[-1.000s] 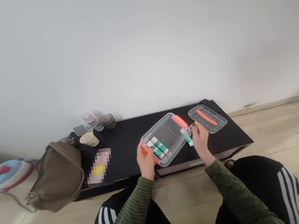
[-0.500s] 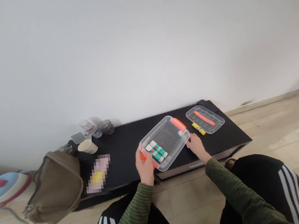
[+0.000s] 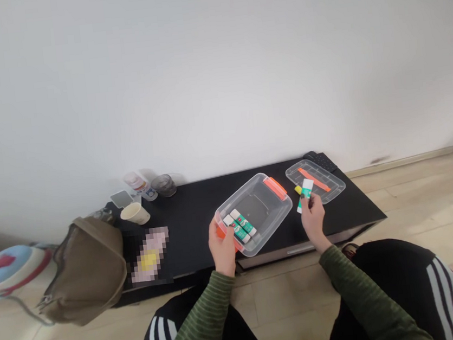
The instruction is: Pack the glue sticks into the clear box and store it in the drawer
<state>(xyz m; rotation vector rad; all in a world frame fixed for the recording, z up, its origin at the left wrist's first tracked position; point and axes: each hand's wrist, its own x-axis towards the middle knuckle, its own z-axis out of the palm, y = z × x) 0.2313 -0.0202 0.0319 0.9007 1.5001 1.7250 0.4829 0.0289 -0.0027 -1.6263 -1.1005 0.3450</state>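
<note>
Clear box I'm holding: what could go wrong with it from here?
The box might tip, since only the left grip holds it, at one end.
The two sticks inside could spill if it tips, as the lid is off.
The third stick, in the right grip, could slip and drop.

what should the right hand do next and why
Probably carry the green-and-white stick left into the open box: the right hand holds it outside, two similar sticks lie inside with room beside them, and the left hand grips the box.
</note>
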